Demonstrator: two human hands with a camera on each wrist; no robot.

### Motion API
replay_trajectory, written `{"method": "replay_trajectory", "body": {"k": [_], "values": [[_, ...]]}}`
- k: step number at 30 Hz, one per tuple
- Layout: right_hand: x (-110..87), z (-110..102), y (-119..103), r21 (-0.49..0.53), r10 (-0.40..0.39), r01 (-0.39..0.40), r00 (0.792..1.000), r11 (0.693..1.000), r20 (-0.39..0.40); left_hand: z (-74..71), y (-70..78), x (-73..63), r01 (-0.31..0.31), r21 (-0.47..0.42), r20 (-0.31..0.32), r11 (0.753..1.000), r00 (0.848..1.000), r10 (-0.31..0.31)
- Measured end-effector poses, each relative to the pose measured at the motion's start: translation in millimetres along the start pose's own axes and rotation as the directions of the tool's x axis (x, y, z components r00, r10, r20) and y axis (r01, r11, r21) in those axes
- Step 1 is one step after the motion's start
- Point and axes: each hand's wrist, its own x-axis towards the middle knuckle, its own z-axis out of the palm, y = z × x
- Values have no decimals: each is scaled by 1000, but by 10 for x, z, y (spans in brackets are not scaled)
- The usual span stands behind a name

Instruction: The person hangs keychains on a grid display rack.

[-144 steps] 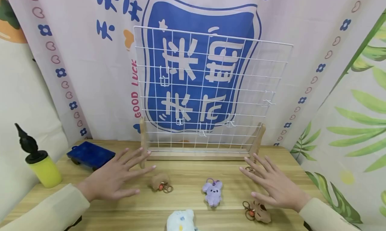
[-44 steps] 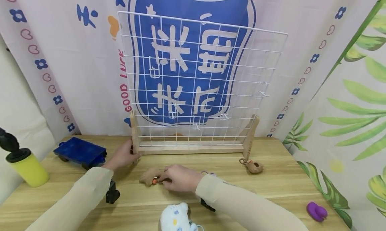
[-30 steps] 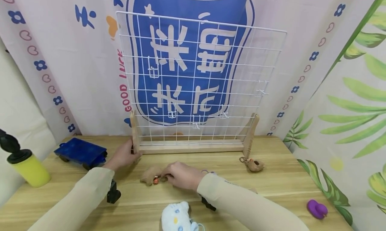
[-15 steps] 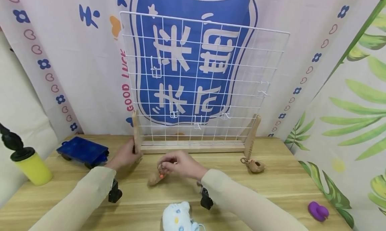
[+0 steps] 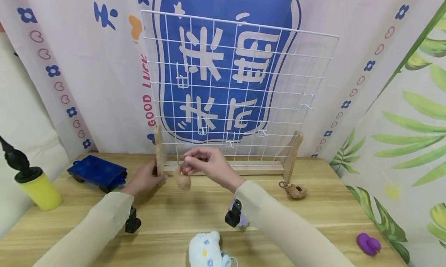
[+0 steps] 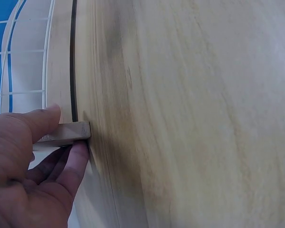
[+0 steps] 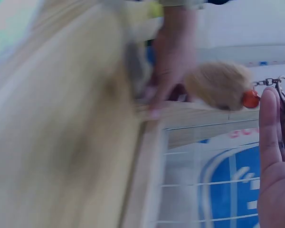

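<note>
My right hand pinches the metal ring of a brown plush keychain, which hangs off the table before the lower left of the white wire grid rack. In the right wrist view the furry plush dangles beside an orange bead and a short chain. My left hand grips the foot of the rack's left wooden upright. Seen from the left wrist, the thumb and fingers squeeze the wooden foot from both sides. Several small white hooks, such as one hook at upper left, hang on the grid.
A blue toy cart and a yellow pump stand at left. A purple plush lies partly behind the right wrist camera. Nearer is a white plush; at right lie a brown keychain and a small purple figure.
Both hands were spread over the table at first. The left then took hold of the rack's foot; the right pinched the brown plush keychain's ring and raised it from the table toward the grid.
</note>
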Motion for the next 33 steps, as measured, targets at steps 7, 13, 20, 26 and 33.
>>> {"method": "replay_trajectory", "body": {"k": [7, 13, 20, 26, 33], "values": [[158, -126, -428, 63, -109, 118, 984, 991, -142, 9, 5, -23, -23, 1, -13, 1000, 1000, 23], [285, -217, -755, 106, -166, 192, 962, 976, -216, 10, -10, -29, -55, -4, -26, 998, 998, 55], [402, -267, -1018, 82, -181, 209, 947, 974, -265, 17, -36, -29, -74, 17, -42, 997, 996, 75], [530, -251, -1176, 22, -212, 229, 929, 973, -303, 12, -64, -22, -55, 29, -44, 998, 997, 56], [659, -243, -1282, -19, -271, 283, 894, 959, -357, 37, -70, 3, -31, 36, -32, 999, 999, 32]]}}
